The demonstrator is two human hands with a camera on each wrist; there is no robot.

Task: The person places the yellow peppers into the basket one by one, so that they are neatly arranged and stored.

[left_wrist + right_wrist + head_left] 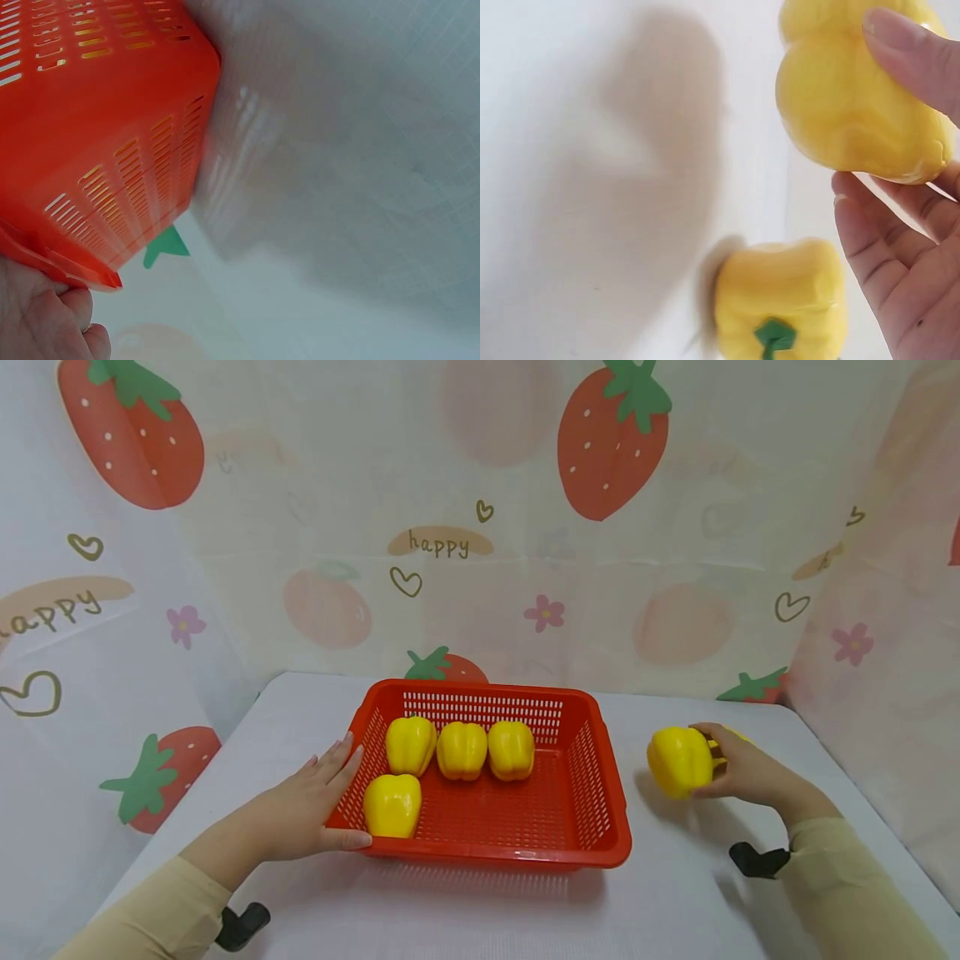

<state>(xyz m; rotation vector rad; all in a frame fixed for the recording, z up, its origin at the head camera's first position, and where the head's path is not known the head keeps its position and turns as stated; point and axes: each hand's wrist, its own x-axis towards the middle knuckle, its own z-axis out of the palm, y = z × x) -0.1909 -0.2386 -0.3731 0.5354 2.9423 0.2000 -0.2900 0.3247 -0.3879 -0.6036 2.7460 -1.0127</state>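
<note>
The beige-cloth-sleeved left forearm (153,910) reaches forward, its bare left hand (306,806) lying with fingers extended and thumb apart; the fingertips' exact bend is hard to judge. The right forearm (855,877) (sleeved alike) ends in a bare right hand (742,767), gripping, thumb opposite fingers.

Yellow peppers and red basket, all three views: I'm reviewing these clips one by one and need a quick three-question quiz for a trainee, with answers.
1. How many yellow peppers lie in the red basket?
2. The left hand touches: a) a pepper; b) the basket's rim; c) the patterned cloth.
3. Fill in: in the right wrist view, the lower pepper, not the held pepper, shows a ____ stem.

Key: 1. Four. 2. b. 3. Green.
</note>
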